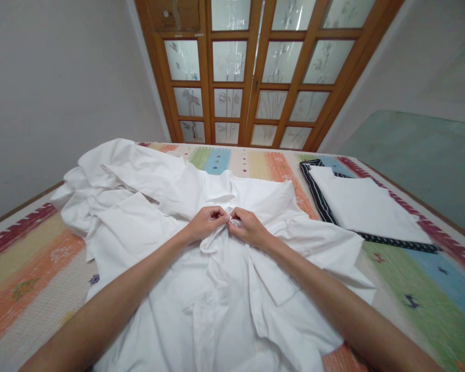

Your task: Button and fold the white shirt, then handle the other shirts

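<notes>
A white shirt [170,310] lies spread and wrinkled over the bed, its front edges running down toward me. Near the top of its front, my left hand [208,223] pinches the cloth between thumb and fingers. Close against it, my right hand [248,226] also pinches the shirt, so the fingertips of both hands almost meet. Any button between the fingers is too small to make out. One sleeve bunches up at the far left.
At the right lies a flat folded stack, a white garment [368,204] on top of a black patterned cloth [318,194]. A striped, colourful bedspread [422,305] covers the bed. Beyond stand wooden doors [251,88] with glass panes; a pale green panel [418,155] leans at the right wall.
</notes>
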`<state>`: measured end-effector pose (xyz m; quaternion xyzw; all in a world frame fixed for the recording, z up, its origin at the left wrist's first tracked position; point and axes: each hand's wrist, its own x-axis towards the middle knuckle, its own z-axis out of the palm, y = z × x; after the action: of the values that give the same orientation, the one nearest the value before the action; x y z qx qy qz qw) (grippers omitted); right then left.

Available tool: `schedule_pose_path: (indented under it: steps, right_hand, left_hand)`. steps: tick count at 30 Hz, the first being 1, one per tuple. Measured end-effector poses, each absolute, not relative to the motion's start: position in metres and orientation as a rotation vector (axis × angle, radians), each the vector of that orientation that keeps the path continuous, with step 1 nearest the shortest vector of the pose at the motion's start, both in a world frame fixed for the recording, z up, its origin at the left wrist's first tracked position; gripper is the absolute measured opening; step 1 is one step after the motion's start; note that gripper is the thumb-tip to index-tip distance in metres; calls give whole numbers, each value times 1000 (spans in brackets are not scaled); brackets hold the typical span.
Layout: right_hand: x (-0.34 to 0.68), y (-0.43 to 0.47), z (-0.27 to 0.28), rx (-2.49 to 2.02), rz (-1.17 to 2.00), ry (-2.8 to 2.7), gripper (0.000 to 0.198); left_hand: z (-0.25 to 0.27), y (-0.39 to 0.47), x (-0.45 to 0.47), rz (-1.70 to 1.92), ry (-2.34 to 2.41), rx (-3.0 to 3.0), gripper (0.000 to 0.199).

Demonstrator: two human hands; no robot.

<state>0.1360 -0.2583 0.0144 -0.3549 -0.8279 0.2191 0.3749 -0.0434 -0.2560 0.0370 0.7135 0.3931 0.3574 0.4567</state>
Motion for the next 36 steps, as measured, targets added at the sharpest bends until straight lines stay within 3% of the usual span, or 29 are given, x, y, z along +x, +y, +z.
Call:
schedule_pose_path:
  steps: [14,21,23,27,36]
  right_hand:
    - [133,-263,17,-843,621,-1925,6]
    - [133,-269,22,-1183,326,-2125,7]
    - [134,-267,22,-1336,205,-2110,14]
    - [136,-262,20,-1460,93,-2065,5]
    - [132,-236,36,-1615,142,-2036,13]
  left_hand:
    - [27,-250,-40,1036,1158,1766,15]
    - [33,-250,-51,1038,1097,1612,17]
    - [37,-247,-58,1003,1092,1587,17]
    - [48,-240,-75,884,999,1605,17]
    - [81,-237,-91,449,901,1847,14]
